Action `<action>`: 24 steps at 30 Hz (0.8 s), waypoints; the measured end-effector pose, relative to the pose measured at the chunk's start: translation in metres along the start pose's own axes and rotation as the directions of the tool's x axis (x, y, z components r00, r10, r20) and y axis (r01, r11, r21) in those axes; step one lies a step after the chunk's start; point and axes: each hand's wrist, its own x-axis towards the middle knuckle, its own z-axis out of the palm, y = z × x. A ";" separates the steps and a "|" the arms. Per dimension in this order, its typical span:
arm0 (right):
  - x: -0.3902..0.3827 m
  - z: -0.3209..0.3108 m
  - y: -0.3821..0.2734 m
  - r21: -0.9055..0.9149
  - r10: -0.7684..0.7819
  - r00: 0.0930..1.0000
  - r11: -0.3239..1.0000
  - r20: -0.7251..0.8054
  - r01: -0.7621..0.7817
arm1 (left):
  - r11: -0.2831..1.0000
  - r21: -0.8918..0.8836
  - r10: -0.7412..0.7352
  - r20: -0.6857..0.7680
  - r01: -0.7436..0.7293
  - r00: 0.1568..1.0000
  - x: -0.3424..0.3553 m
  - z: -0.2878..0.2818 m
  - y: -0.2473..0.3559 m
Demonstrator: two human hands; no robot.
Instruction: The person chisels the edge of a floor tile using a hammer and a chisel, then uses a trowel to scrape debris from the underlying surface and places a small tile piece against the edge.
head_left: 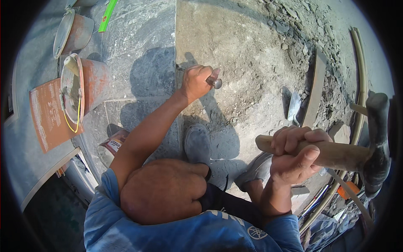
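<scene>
My left hand [196, 82] is closed in a fist round a chisel, upright over the edge where the grey tiles meet bare rough ground. Only the chisel's rounded metal head [217, 84] shows above my thumb; its lower end is hidden by the hand. In my right hand [296, 155], raised off to the right, is a hammer with a thick wooden handle [342, 157] and a dark, heavy metal head [376, 145]. The hammer is well apart from the chisel. Grey shoes [197, 145] on my feet stand between the two hands.
Buckets [94, 84] stand on the tiles [142, 38] at left, beside a brown cardboard sheet [46, 113]. A green strip [108, 16] lies farther off. Rubble [294, 29], a wooden plank [315, 88], a trowel-like blade [294, 105] and long poles [360, 63] lie along the right.
</scene>
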 end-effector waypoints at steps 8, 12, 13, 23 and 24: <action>0.022 -0.042 -0.037 0.163 -0.158 0.981 0.971 -0.112 0.175 | 1.000 0.020 -0.023 -0.062 0.025 0.998 0.018 0.003 -0.002; -0.055 -0.004 0.073 0.115 0.047 0.999 0.992 -0.002 -0.047 | 0.999 -0.027 -0.030 -0.078 0.028 0.996 0.025 0.006 0.004; -0.072 -0.023 0.106 -0.498 0.401 0.878 0.835 0.262 -0.233 | 0.998 -0.041 -0.040 -0.097 0.037 0.994 0.028 0.005 0.007; 0.028 -0.043 -0.041 0.177 -0.256 0.966 0.953 0.042 0.245 | 0.999 -0.035 -0.038 -0.050 0.036 0.998 0.025 0.004 0.004; 0.014 -0.018 -0.021 0.286 -0.235 0.969 0.926 -0.074 0.246 | 0.999 -0.018 -0.035 -0.064 0.034 0.997 0.020 -0.003 0.000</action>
